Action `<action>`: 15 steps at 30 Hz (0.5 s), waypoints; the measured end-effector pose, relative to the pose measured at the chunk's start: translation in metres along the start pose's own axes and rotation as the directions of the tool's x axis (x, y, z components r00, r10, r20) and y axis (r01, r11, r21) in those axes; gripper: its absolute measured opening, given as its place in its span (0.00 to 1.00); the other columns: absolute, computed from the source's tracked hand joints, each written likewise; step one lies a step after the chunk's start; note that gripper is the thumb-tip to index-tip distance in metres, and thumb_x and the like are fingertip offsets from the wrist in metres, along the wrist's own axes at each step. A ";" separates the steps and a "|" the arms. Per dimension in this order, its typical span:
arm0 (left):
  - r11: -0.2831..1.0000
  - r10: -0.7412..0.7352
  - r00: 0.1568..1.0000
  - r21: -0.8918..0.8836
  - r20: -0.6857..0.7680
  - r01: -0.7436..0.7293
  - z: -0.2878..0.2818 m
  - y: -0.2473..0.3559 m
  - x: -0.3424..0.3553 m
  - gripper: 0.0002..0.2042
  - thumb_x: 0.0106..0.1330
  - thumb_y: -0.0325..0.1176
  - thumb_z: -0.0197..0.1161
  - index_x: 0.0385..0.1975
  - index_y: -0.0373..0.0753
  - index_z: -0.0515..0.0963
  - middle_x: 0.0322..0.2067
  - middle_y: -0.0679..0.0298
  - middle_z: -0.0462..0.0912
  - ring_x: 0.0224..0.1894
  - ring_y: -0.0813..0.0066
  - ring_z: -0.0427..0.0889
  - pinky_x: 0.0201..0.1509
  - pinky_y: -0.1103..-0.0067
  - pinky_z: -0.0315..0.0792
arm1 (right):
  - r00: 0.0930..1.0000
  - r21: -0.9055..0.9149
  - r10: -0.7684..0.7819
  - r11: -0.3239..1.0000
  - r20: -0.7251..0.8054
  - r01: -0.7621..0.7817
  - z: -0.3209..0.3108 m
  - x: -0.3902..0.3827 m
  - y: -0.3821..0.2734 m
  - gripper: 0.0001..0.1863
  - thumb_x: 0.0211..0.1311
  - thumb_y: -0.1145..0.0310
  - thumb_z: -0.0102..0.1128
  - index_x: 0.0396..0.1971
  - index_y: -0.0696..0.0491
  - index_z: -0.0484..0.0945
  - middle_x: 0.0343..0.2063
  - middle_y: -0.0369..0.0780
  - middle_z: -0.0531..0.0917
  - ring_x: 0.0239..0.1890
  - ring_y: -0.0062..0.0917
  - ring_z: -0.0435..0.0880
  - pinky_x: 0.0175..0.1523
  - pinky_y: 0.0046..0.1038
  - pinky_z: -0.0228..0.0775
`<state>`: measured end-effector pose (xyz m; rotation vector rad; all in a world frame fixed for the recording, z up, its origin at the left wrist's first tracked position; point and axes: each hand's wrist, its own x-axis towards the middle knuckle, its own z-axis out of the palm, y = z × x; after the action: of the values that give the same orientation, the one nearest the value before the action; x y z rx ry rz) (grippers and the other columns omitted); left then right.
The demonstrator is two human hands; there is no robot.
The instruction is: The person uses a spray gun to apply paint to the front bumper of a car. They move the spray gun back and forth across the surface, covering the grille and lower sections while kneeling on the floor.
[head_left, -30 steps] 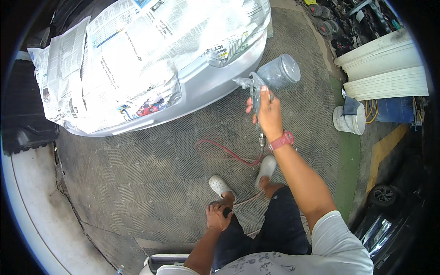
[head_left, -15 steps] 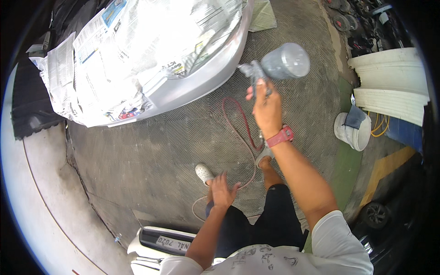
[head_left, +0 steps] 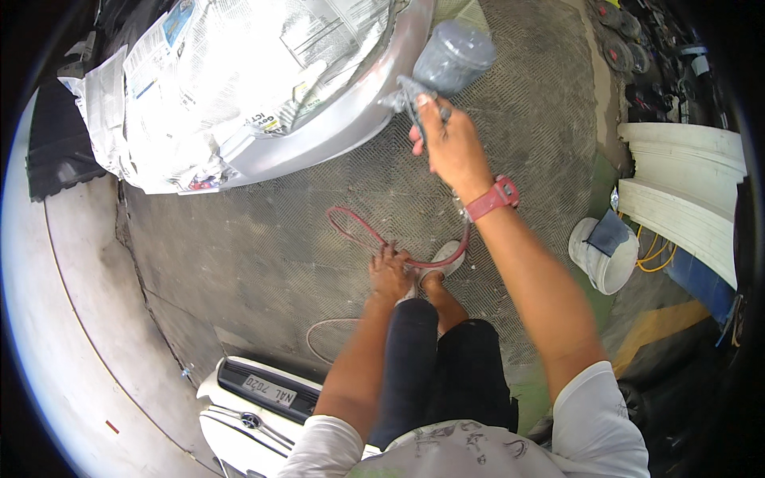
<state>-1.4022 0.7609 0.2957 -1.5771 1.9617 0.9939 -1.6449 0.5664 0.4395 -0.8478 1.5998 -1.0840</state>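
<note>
My right hand [head_left: 458,147] is wrapped round the grip of a spray gun [head_left: 410,94] with a grey cup [head_left: 454,60] on it. The gun's nozzle points left, close to the rim of a pale silver car body part [head_left: 335,137]. Newspaper sheets [head_left: 215,88] cover the middle of that part. A red hose [head_left: 351,215] loops across the floor and runs up by my right wrist. Lower down, my left hand [head_left: 390,275] hangs with its fingers apart, over or beside the hose; whether it touches the hose, I cannot tell.
A white bucket [head_left: 586,247] with a grey cloth [head_left: 612,233] stands at right, below cream panels [head_left: 677,159]. Behind me at lower left is a white car's front [head_left: 239,422]. A pale wall [head_left: 88,303] bounds the left side. Dark parts [head_left: 637,40] lie at upper right.
My right hand and the spray gun have moved up and left along the rim. My left hand has moved slightly forward to the hose, whose loop has shifted left. My legs have shifted.
</note>
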 end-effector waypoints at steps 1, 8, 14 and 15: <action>0.998 -0.041 0.999 0.041 0.002 0.041 -0.002 -0.005 0.005 0.22 0.68 0.52 0.71 0.59 0.52 0.81 0.81 0.54 0.60 0.84 0.46 0.53 0.84 0.46 0.50 | 1.000 -0.015 -0.008 1.000 -0.015 0.007 -0.008 0.008 -0.003 0.28 0.83 0.47 0.50 0.50 0.60 0.85 0.24 0.39 0.86 0.23 0.24 0.85 0.33 0.32 0.79; 0.963 -0.256 0.966 0.094 0.045 0.251 -0.010 -0.007 0.026 0.28 0.70 0.53 0.69 0.68 0.54 0.74 0.85 0.56 0.48 0.86 0.47 0.43 0.87 0.46 0.39 | 0.992 -0.088 -0.121 0.989 -0.043 0.117 -0.058 0.056 -0.016 0.27 0.85 0.47 0.48 0.48 0.58 0.84 0.29 0.38 0.87 0.22 0.18 0.83 0.20 0.23 0.70; 0.937 -0.340 0.939 0.099 0.045 0.335 -0.022 0.010 0.040 0.28 0.70 0.53 0.70 0.67 0.52 0.75 0.84 0.54 0.49 0.86 0.45 0.41 0.86 0.44 0.38 | 0.971 -0.245 -0.223 0.940 0.079 0.236 -0.094 0.071 -0.029 0.27 0.85 0.51 0.48 0.58 0.59 0.83 0.34 0.39 0.90 0.30 0.19 0.87 0.33 0.26 0.77; 0.938 -0.340 0.938 0.101 0.066 0.332 -0.024 0.013 0.039 0.28 0.70 0.54 0.70 0.67 0.52 0.75 0.84 0.54 0.49 0.86 0.45 0.41 0.86 0.44 0.38 | 0.968 -0.223 -0.185 0.950 0.169 0.220 -0.103 0.072 -0.032 0.25 0.85 0.53 0.48 0.59 0.59 0.83 0.33 0.38 0.89 0.32 0.20 0.87 0.38 0.27 0.77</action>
<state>-1.4226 0.7187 0.2868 -1.7176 1.5861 0.8058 -1.7630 0.5154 0.4568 -1.2486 1.5641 -0.9551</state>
